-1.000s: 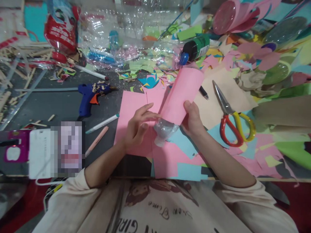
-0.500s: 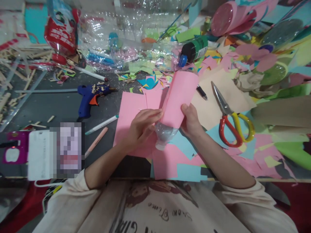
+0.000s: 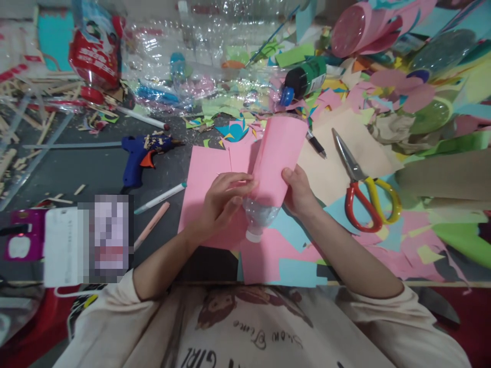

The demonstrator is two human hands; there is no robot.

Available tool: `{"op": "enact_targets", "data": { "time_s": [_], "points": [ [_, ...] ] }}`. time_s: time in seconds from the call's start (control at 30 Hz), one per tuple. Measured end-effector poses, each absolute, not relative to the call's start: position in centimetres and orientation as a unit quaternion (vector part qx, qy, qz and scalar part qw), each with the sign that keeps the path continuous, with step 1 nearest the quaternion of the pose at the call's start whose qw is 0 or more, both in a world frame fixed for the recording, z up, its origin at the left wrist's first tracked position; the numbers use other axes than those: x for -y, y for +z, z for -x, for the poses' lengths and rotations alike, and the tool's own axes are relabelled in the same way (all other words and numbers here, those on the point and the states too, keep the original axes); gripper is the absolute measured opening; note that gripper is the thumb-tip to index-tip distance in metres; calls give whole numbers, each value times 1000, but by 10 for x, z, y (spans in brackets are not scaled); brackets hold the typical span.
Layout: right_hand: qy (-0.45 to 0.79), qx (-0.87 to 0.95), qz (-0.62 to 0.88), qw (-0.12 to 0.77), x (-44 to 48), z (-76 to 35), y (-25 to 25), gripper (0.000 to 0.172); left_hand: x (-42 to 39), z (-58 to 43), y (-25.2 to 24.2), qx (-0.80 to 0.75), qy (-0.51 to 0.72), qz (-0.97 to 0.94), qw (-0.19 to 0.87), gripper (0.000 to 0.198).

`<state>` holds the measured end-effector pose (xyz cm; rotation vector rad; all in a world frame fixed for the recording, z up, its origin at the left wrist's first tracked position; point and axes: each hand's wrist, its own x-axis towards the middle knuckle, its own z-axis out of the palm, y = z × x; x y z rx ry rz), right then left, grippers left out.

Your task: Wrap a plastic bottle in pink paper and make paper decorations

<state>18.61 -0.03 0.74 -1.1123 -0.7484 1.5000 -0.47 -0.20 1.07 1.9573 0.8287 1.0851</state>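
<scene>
A clear plastic bottle [image 3: 258, 217] wrapped in pink paper [image 3: 279, 158] lies tilted over the table's middle, its white-capped neck toward me. My right hand [image 3: 297, 193] grips the wrapped bottle from the right side. My left hand [image 3: 222, 202] has its fingers curled against the left edge of the pink wrap, pressing it to the bottle. Beneath them lie flat pink sheets [image 3: 205, 176] and blue scraps.
Red-and-yellow scissors [image 3: 362, 191] lie right of the bottle, with a black pen [image 3: 316, 145] and a green glue bottle [image 3: 305, 77] behind. A blue glue gun [image 3: 141, 156] and two markers [image 3: 159, 198] lie left. A white phone [image 3: 63, 246] sits at the near left. Paper scraps cover the right side.
My left hand closed from spread fingers onto the pink wrap's left edge. The wrapped bottle shifted slightly left and toward me.
</scene>
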Motion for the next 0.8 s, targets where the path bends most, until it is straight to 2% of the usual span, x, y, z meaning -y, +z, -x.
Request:
{"op": "enact_targets", "data": {
  "time_s": [0.23, 0.5, 0.8],
  "points": [
    [664, 307, 458, 506, 6, -185, 6, 65, 0, 5, 6, -332, 427, -756, 368, 45],
    [663, 297, 457, 513, 7, -184, 8, 67, 3, 6, 10, -316, 453, -759, 344, 35],
    [694, 331, 439, 465, 11, -186, 9, 67, 1, 6, 7, -325, 399, -800, 308, 51]
  ]
}}
